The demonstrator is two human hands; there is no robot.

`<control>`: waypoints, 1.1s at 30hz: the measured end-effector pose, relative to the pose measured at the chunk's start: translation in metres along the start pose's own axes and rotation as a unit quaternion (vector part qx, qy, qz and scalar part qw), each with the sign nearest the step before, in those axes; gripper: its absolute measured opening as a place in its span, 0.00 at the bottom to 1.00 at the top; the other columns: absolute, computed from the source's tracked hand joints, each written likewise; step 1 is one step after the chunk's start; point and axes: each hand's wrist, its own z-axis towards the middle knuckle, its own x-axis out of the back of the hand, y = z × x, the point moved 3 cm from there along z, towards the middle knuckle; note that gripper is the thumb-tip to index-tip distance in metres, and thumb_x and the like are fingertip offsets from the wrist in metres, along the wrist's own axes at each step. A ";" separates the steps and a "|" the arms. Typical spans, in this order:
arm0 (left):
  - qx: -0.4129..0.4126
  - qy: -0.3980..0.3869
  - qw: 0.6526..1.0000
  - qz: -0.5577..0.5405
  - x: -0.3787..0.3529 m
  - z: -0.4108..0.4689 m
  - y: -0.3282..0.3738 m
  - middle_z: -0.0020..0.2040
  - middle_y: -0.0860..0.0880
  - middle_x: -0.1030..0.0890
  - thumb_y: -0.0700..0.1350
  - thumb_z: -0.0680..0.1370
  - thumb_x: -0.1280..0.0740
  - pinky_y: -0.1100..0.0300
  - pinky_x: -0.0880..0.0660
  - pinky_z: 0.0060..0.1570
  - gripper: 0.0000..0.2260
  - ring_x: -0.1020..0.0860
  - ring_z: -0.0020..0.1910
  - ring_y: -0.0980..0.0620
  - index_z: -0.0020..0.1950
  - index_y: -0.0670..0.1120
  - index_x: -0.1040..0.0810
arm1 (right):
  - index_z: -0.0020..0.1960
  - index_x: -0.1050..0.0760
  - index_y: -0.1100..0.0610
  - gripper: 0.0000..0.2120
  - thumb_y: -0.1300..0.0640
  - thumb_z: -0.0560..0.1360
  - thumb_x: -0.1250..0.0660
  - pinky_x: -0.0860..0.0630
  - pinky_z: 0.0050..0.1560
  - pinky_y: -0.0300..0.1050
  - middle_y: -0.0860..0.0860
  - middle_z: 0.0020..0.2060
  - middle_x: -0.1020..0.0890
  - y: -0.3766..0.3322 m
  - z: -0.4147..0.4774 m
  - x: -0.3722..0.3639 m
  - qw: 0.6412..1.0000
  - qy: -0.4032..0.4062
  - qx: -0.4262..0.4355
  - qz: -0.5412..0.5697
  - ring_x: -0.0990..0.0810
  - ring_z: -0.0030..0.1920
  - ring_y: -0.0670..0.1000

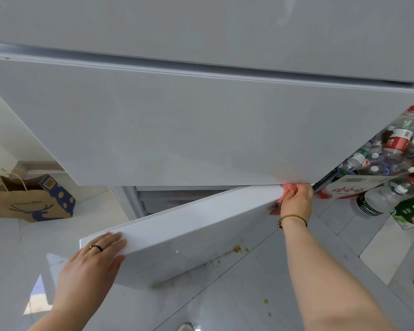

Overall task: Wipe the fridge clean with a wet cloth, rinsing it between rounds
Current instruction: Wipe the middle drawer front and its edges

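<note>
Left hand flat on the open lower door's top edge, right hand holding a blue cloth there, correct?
No: the cloth is pinkish red, not blue, per the head view. The left hand does lie flat on the open lower door at its top edge; the right hand grips the cloth there.

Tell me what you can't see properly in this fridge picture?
All in the head view:
- Cloth: mostly hidden by the right hand, whose fingers curl round it; only pink bits show.
- Fridge inside: only a dark gap shows between the upper door and the open lower door.
- Paper bag: contents hidden by its walls.
- Bottles: labels too small to read.
- Round metal thing: cut off by the bottom edge.
</note>
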 end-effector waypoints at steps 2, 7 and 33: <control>0.011 -0.002 1.000 -0.007 -0.001 0.002 0.001 0.42 0.45 0.15 0.33 0.53 0.20 0.48 0.22 0.30 0.17 0.17 0.40 0.40 0.40 0.43 0.16 | 0.45 0.26 0.66 0.13 0.66 0.78 0.49 0.29 0.39 0.40 0.55 0.60 0.30 -0.002 -0.004 -0.004 1.000 -0.001 0.006 -0.008 0.23 0.42 0.59; 0.078 -0.056 0.994 -0.059 -0.003 0.003 0.003 0.48 0.41 0.16 0.31 0.61 0.24 0.43 0.23 0.41 0.14 0.19 0.48 0.37 0.45 0.40 0.16 | 0.55 0.25 0.65 0.12 0.64 0.78 0.45 0.25 0.51 0.49 0.57 0.60 0.25 0.000 -0.023 -0.016 0.994 -0.074 0.075 -0.034 0.24 0.56 0.60; 0.046 -0.010 0.994 -0.101 -0.010 -0.010 -0.006 0.49 0.43 0.17 0.45 0.72 0.33 0.44 0.25 0.46 0.09 0.30 0.55 0.50 0.47 0.42 0.17 | 0.49 0.21 0.68 0.14 0.62 0.74 0.42 0.25 0.53 0.49 0.63 0.56 0.21 -0.027 -0.089 -0.038 0.975 -0.089 0.203 0.004 0.23 0.58 0.62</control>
